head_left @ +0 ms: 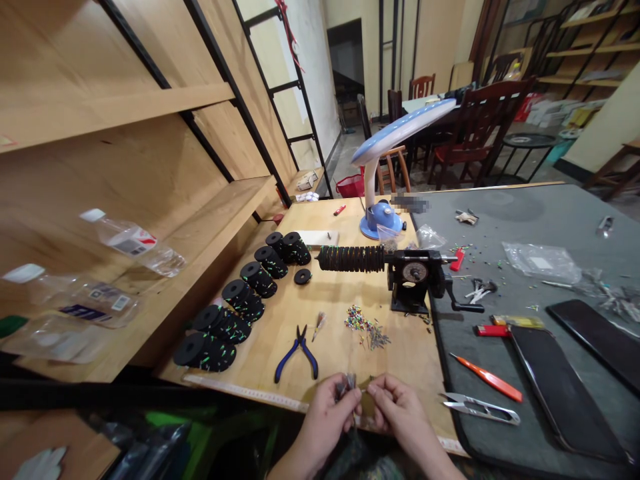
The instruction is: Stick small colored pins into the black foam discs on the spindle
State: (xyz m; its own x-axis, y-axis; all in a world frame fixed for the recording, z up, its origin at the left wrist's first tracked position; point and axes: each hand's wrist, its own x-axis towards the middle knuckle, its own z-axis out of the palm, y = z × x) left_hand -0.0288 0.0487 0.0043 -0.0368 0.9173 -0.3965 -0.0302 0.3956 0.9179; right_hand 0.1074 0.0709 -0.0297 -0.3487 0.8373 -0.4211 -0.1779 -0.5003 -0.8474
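Evidently the work is partway along: black spools (pixel 256 277) studded with bright bits line the left of the wooden tabletop (pixel 323 293), while multicoloured beads (pixel 356 319) and small metal pieces (pixel 379 339) lie loose in heaps, seemingly unused. At the near edge, the left hand (pixel 330 403) has its grip closed around a bundle of fine strands (pixel 345 385), and the right hand (pixel 397 403) pinches a tiny thin piece (pixel 370 382) just beside it, apparently unfinished. A blue desk lamp (pixel 383 220) stands behind the hand-cranked winder (pixel 413 273), with wooden chairs (pixel 475 130) beyond.
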